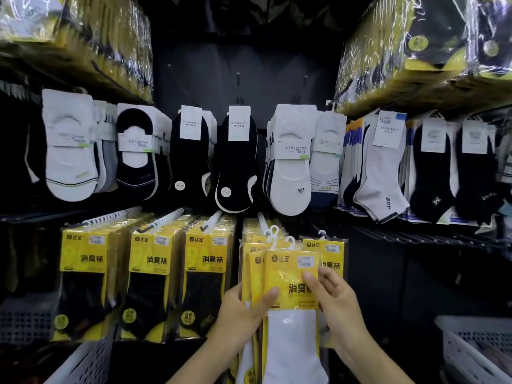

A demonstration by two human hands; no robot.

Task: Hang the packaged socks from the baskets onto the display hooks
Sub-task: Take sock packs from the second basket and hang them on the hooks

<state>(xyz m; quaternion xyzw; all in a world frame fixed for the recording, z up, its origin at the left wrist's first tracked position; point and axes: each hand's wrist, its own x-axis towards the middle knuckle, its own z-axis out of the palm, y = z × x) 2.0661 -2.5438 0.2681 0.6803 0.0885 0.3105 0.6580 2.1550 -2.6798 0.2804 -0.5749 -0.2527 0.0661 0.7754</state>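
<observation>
Socks in yellow-carded film packs: you hold a small bundle of these packaged socks [291, 281] in the lower centre of the frame, just below the display hook [261, 218], whose tip points toward you. The bundle is not yet on the hook. Your left hand [243, 309] grips the bundle from the left, thumb laid across the yellow card and the other fingers hidden behind it. Your right hand [332, 297] pinches the right edge of the front pack, thumb on its face and fingers [331, 275] curled loosely round the edge.

Handling, as a judgement: each pack is likely light and flat. The card header looks fairly stiff, the white sock below it soft, and the film sleeve glossy enough to slide against its neighbours. The best hold is probably on the card near the top, just under the white plastic hanger [290, 242], so that the hanger loop stands steady as it meets the hook tip. A hold low on the sock part would let the pack flop.

Surroundings: no desk shows, and you face a black back panel [235, 65] set with rows of hooks. Full rows of like yellow packs [83, 259] hang at lower left, low-cut socks [235, 156] across the middle, and wrapped stock [97, 37] fills the upper corners. A pale perforated basket [471, 339] sits at lower right and a second basket [88, 361] at lower left.
</observation>
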